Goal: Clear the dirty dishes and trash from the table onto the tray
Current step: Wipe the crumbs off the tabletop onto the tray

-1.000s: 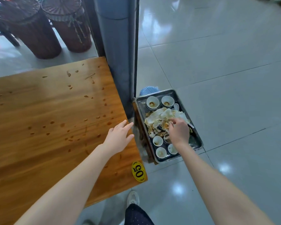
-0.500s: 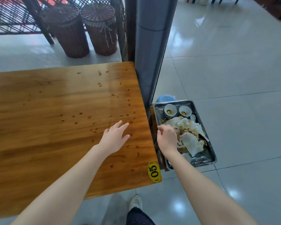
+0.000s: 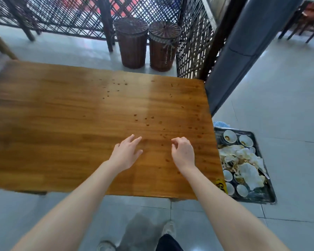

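Head: tray [image 3: 260, 197] right of right hand [image 3: 183, 153]

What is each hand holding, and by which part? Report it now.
Nothing is held. The left hand is over the table with straight fingers. The right hand has loosely curled fingers with nothing visible between them.

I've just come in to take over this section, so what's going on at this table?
A person is clearing the wooden table. The left hand, fingers spread, and the right hand, fingers loosely curled, are over its top and hold nothing. Small brown spots dot the wood; no dishes show on the part in view. The metal tray beside the table's right end holds small bowls and crumpled, stained napkins.
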Motion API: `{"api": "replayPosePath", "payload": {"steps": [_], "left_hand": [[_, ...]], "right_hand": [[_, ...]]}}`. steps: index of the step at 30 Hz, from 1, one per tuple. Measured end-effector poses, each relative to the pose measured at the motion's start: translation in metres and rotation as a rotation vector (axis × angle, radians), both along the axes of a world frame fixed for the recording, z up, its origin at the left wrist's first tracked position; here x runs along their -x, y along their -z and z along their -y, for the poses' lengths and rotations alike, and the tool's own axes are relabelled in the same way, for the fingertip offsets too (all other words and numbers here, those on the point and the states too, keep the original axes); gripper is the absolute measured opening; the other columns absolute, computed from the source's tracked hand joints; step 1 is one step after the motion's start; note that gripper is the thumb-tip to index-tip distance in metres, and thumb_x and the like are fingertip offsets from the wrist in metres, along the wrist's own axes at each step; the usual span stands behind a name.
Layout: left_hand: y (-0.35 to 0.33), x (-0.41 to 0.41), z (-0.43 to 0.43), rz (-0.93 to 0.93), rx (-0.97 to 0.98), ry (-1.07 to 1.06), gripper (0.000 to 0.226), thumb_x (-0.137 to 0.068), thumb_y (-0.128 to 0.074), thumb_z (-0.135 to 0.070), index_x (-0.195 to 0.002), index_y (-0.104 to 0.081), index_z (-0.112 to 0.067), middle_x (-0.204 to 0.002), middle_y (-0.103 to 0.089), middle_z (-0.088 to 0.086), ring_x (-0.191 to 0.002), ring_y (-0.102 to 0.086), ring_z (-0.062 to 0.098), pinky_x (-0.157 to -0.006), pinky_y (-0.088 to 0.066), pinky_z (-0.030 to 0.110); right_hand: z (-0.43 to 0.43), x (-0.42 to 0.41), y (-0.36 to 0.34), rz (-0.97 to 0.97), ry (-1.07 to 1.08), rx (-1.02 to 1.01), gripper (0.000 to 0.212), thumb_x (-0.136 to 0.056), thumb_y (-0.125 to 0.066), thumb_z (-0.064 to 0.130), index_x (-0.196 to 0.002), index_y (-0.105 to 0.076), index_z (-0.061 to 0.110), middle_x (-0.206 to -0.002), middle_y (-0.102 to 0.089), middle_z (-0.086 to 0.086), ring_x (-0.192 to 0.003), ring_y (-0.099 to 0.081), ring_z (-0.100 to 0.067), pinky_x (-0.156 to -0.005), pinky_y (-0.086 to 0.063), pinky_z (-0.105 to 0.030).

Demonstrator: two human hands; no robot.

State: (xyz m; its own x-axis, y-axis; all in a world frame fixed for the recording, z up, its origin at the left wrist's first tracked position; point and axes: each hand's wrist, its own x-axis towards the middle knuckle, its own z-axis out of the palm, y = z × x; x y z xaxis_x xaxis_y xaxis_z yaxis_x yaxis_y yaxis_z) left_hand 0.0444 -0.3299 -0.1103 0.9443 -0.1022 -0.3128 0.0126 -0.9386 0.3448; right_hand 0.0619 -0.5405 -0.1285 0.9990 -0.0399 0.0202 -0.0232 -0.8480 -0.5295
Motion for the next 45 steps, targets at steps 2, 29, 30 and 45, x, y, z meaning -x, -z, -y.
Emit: {"api": "replayPosePath", "payload": {"steps": [2, 29, 30, 45], "left_hand": [[-0.004, 0.016, -0.04, 0.009, 0.006, -0.038, 0.058, -0.099, -0.045, -0.04, -0.152, -0.023, -0.027, -0.159, -0.021, 0.006, -0.141, -0.031, 0.027, -0.112, -0.03, 0.047], [0.025, 0.124, -0.476, -0.018, 0.027, -0.721, 0.057, -0.097, -0.047, -0.045, -0.149, -0.028, -0.032, -0.158, -0.024, 0.001, -0.142, -0.03, 0.022, -0.113, -0.026, 0.045], [0.026, 0.122, -0.491, -0.027, 0.029, -0.743, 0.057, -0.097, -0.046, -0.045, -0.149, -0.028, -0.031, -0.158, -0.024, 0.001, -0.142, -0.029, 0.022, -0.114, -0.026, 0.045], [0.03, 0.124, -0.676, -0.068, 0.003, -0.969, 0.056, -0.098, -0.046, -0.041, -0.15, -0.028, -0.028, -0.157, -0.026, 0.004, -0.141, -0.03, 0.025, -0.11, -0.03, 0.044]], "right_hand": [[-0.04, 0.009, -0.004, -0.001, -0.024, -0.002, 0.025, -0.095, -0.053, 0.01, -0.116, -0.066, 0.009, -0.111, -0.064, -0.007, -0.104, -0.059, -0.018, -0.085, -0.045, -0.021], [-0.526, 0.004, -0.001, -0.048, -0.657, 0.037, 0.031, -0.092, -0.05, 0.003, -0.117, -0.066, 0.013, -0.106, -0.061, -0.006, -0.099, -0.059, -0.026, -0.084, -0.051, -0.036], [-0.543, -0.003, 0.002, -0.057, -0.678, 0.032, 0.03, -0.093, -0.05, 0.004, -0.118, -0.065, 0.013, -0.106, -0.061, -0.006, -0.099, -0.059, -0.026, -0.084, -0.051, -0.036], [-0.735, -0.051, 0.009, -0.134, -0.833, -0.023, 0.027, -0.095, -0.054, 0.008, -0.12, -0.064, 0.014, -0.113, -0.061, -0.004, -0.102, -0.06, -0.021, -0.086, -0.049, -0.026]]}}
